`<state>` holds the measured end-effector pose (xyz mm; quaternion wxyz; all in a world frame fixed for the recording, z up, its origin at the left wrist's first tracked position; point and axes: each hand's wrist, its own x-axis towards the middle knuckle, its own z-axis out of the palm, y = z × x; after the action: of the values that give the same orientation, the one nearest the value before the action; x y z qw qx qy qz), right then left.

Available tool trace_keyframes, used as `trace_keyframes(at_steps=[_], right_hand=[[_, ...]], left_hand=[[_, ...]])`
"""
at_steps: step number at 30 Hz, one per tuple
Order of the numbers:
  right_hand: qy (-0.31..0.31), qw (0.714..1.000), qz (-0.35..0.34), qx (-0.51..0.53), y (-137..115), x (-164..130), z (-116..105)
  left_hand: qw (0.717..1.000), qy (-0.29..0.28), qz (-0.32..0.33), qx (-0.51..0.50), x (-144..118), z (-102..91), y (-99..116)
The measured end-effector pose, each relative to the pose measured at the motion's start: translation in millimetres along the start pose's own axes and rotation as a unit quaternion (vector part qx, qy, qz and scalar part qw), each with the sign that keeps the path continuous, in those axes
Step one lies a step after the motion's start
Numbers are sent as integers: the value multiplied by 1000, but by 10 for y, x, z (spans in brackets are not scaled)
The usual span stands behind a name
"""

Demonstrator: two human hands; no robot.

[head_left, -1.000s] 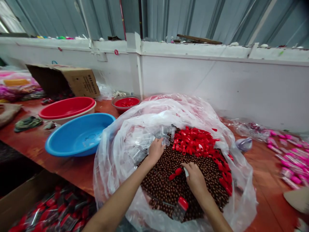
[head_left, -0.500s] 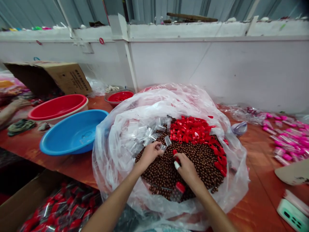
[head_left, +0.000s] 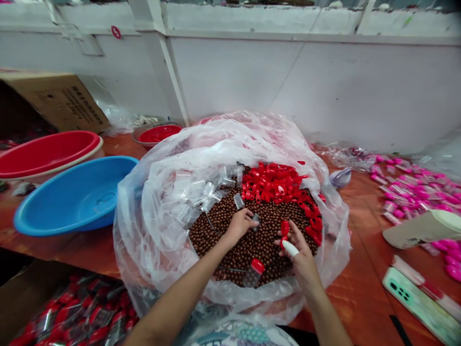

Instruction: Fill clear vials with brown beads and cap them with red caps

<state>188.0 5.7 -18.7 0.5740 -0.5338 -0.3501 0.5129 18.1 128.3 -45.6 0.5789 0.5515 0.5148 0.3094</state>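
Note:
A big clear plastic bag [head_left: 162,211] lies open on the table, holding small brown balls [head_left: 216,226], red caps [head_left: 273,185] and clear little tubes [head_left: 201,192]. My left hand [head_left: 240,225] rests on the brown balls and grips a clear tube [head_left: 255,219]. My right hand [head_left: 300,254], with a white cover on one finger, pinches a red cap [head_left: 284,228] just to the right. A filled tube with a red cap [head_left: 254,271] lies on the balls between my forearms.
A blue basin [head_left: 72,197] and a red basin [head_left: 46,151] stand at the left, a small red bowl [head_left: 156,134] behind. A cardboard box [head_left: 61,98] sits far left. Pink-capped tubes [head_left: 410,192] and a phone [head_left: 418,302] lie at the right. Packed red tubes [head_left: 75,312] fill a box below.
The view has tilted down and shifted. My left hand has drawn a clear tube away from the pile toward the middle, and my right hand has picked up a red cap and moved right.

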Motion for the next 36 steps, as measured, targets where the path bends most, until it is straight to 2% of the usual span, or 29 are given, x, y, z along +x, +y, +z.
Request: trace_keyframes(at_steps=[5,10,15,19,24,28,32,36], right_hand=[[8,998,20,58,44,1,-7],[21,994,55,90,79,34,11],[26,994,62,85,94,49,17],[19,997,53,54,78,52,-7],[3,999,7,-34,-35,83,6],[-39,989,-54,-134,-222,142,148],[-100,962,-151,-206,-330,187,316],[-179,938,-172,-242,-261,161,380]], left_hand=[[997,26,25,-62,18,117,-39],[991,26,35,-129,20,154,-39],[984,29,41,-173,9,144,15],[979,20,35,-201,-111,101,113],[961,-42,-5,-272,-471,9,274],[959,-80,-23,-272,-742,-45,331],[956,-88,-38,-276,-889,-88,323],[959,-76,-32,-270,-960,-144,312]])
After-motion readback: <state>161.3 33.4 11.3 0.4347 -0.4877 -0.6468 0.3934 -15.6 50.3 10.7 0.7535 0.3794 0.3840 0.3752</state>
